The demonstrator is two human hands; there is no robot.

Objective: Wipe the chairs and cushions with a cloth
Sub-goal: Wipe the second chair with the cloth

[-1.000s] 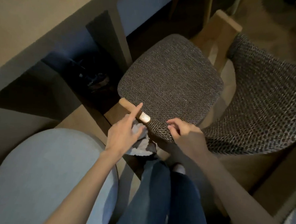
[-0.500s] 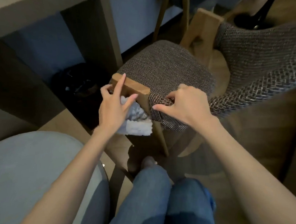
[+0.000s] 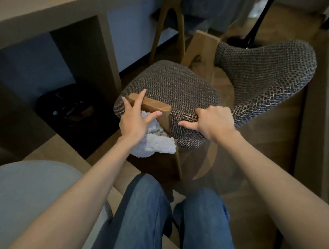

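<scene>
- The right hand (image 3: 212, 120) grips the near edge of the seat cushion (image 3: 171, 84) at frame centre. Its fingers curl over the edge and the thumb lies out along the weave, likely to steady the chair (image 3: 263, 72) against the rubbing.
- Just left of it, the left hand (image 3: 136, 121) lies spread, fingers straight, pressing the pale cloth (image 3: 155, 143) onto the wooden leg (image 3: 153, 107). The flat palm probably spreads pressure along the wood.
- The cloth bunches below that palm, beside the leg.
</scene>
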